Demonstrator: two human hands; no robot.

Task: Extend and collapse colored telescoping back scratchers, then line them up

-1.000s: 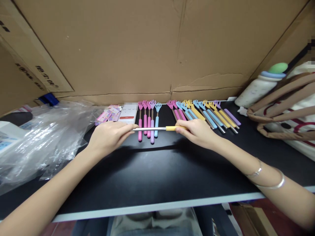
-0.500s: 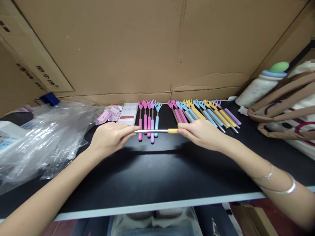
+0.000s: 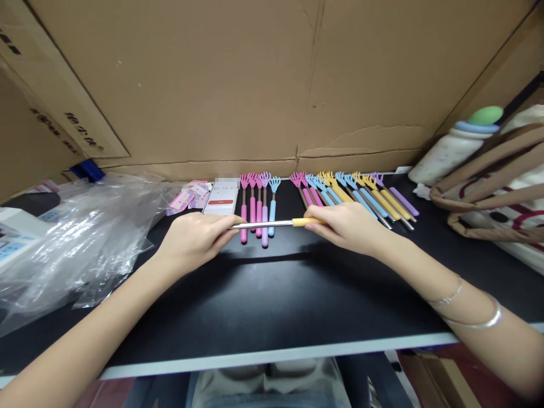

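My left hand pinches the bare metal rod of a back scratcher at its left end. My right hand is closed around its yellow grip. The rod runs almost level between both hands, raised above the black table, with its shadow below; my left fingers hide its far end, so its head does not show. Behind the rod lies a group of pink, purple and blue back scratchers, claws toward the back. Beyond my right hand is a slanted row of pink, blue, yellow and purple back scratchers.
A phone and small printed cards lie left of the scratchers. Clear plastic bags cover the table's left side. A white bottle and a brown-handled bag stand right. Cardboard walls off the back.
The rod and yellow grip have shifted slightly to the right. My right forearm swung right, then partly back. Both hands keep hold; the scratchers on the table have not moved.
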